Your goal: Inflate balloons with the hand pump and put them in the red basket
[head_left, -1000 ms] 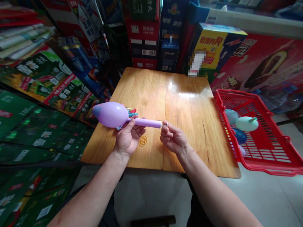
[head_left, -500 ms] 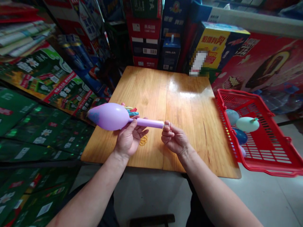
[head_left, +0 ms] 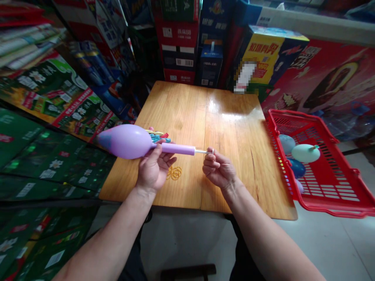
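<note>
Pump rod (head_left: 200, 151) — drawn out, balloon (head_left: 129, 141) — further left

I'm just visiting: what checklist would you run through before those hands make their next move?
1. Lilac plastic pump held: ok, by the left hand.
2. Inflated purple balloon on the pump's end: ok.
3. Airtight fit there: cannot tell, the hand partly covers it.
4. Thin white rod gripped: ok, right hand at its end; rod partly drawn out.
5. Yellow-orange rubber bands loose on the wooden table: ok.
6. Red plastic basket upright beside the table: ok.
</note>
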Tool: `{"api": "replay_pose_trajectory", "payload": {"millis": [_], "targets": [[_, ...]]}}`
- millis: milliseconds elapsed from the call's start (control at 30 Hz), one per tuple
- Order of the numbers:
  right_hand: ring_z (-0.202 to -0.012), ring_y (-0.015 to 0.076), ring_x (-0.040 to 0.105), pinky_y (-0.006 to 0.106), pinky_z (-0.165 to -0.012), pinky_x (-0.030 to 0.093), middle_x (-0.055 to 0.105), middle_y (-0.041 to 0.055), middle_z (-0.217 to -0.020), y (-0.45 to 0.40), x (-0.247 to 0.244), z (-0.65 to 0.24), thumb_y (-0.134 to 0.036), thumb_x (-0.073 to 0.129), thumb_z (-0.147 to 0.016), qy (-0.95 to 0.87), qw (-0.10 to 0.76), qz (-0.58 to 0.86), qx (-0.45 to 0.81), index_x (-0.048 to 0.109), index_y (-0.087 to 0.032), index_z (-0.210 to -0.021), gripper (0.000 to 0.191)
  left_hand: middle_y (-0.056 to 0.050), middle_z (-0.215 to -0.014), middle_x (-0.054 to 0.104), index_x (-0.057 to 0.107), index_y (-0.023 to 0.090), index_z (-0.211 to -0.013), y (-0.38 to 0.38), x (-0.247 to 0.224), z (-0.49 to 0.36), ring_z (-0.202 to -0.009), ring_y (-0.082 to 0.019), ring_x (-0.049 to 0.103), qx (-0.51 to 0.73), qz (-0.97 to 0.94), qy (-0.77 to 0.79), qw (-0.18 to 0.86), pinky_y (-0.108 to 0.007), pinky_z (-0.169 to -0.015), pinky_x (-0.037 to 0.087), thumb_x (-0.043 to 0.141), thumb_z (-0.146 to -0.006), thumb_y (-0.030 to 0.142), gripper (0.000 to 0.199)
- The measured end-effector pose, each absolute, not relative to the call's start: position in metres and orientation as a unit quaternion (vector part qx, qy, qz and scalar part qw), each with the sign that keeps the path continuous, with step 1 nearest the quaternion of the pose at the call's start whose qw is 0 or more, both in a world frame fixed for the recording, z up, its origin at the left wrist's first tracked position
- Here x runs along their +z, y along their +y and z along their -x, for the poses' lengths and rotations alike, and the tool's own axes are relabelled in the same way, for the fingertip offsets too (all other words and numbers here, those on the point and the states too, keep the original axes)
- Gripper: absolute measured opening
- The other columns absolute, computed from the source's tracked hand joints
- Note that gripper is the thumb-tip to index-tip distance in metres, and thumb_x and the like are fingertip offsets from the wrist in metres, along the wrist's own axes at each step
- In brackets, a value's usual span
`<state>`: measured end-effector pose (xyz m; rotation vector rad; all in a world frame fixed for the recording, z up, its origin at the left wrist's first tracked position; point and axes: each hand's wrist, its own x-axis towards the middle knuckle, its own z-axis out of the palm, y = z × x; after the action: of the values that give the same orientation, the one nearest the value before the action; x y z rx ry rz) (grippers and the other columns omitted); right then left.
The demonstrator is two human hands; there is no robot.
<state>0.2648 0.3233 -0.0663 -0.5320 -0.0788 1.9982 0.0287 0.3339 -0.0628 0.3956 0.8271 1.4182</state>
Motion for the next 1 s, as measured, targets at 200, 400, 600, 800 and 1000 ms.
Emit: {"api": "replay_pose_trajectory", "payload": {"millis": [200, 400, 600, 800, 1000], "targets": [[-0.045, 0.003, 0.04, 0.014, -0.047, 0.037, 0.062, -0.0067, -0.065, 0.318, -0.073, -0.247, -0.016, 0.071, -0.095, -0.021, 0.492, 0.223, 0.842, 0.067, -0.018, -0.096, 0.005, -0.011, -0.11, 0.081, 0.075, 0.02, -0.112, 0.323, -0.069, -0.048, -0.087, -0.019, 0.078, 0.599, -0.162, 0.373, 0.69, -0.027, -0.073, 0.062, 0.079, -0.09, 0.03, 0.025], [-0.045, 0.0031, 0.043, 0.015, -0.047, 0.037, 0.063, -0.0052, -0.066, 0.323, -0.068, -0.265, -0.016, 0.07, -0.094, -0.038, 0.483, 0.236, 0.843, 0.068, -0.015, -0.097, 0.003, -0.011, -0.105, 0.082, 0.076, 0.018, -0.108, 0.34, -0.063, -0.028, -0.083, -0.018, 0.077, 0.606, -0.155, 0.373, 0.685, -0.025, -0.069, 0.061, 0.078, -0.09, 0.03, 0.022], [-0.046, 0.003, 0.044, 0.014, -0.047, 0.038, 0.063, -0.0062, -0.066, 0.323, -0.067, -0.266, -0.015, 0.069, -0.095, -0.038, 0.507, 0.224, 0.832, 0.068, -0.017, -0.097, 0.003, -0.009, -0.112, 0.081, 0.076, 0.02, -0.111, 0.338, -0.061, -0.023, -0.088, -0.018, 0.077, 0.637, -0.172, 0.357, 0.661, -0.026, -0.07, 0.062, 0.078, -0.092, 0.031, 0.022], [-0.048, 0.0032, 0.048, 0.013, -0.049, 0.042, 0.069, -0.0035, -0.072, 0.319, -0.073, -0.248, -0.015, 0.072, -0.093, -0.021, 0.488, 0.224, 0.843, 0.067, -0.018, -0.098, 0.008, -0.012, -0.115, 0.081, 0.073, 0.021, -0.116, 0.322, -0.064, -0.045, -0.095, -0.022, 0.078, 0.588, -0.174, 0.357, 0.705, -0.03, -0.075, 0.064, 0.078, -0.091, 0.028, 0.026], [-0.044, 0.0028, 0.04, 0.014, -0.046, 0.036, 0.063, -0.0063, -0.066, 0.323, -0.066, -0.263, -0.017, 0.067, -0.097, -0.049, 0.483, 0.24, 0.84, 0.067, -0.018, -0.097, 0.001, -0.01, -0.106, 0.082, 0.076, 0.02, -0.111, 0.336, -0.063, -0.03, -0.084, -0.019, 0.078, 0.604, -0.163, 0.362, 0.691, -0.027, -0.071, 0.062, 0.077, -0.091, 0.03, 0.022]]}}
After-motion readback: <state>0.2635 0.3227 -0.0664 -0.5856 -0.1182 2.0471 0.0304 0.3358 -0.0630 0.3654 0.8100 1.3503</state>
